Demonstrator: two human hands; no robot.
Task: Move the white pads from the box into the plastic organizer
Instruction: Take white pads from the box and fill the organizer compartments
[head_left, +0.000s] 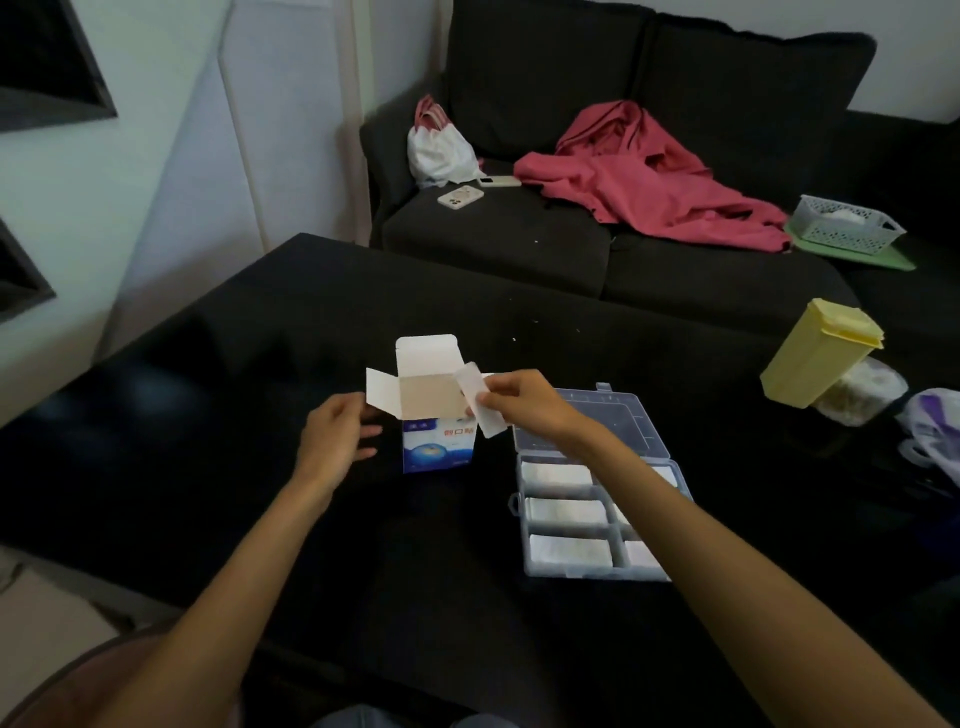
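Note:
A small blue and white box (438, 447) stands upright on the black table with its top flaps open. My left hand (332, 441) is beside its left side, fingers loosely curled near the box, holding nothing that I can see. My right hand (519, 402) pinches a white pad (478, 397) just above the box's right edge. To the right lies the clear plastic organizer (519, 506) with its lid open flat behind it. Several of its compartments hold white pads (566, 512); my right forearm hides part of it.
A yellow lidded container (815, 353) leans at the right of the black table (208, 415), over a clear tub (860, 392). A plastic bag (935, 436) lies at the right edge. Behind is a dark sofa (519, 244) with a red garment (649, 176), phones and a white basket (844, 223).

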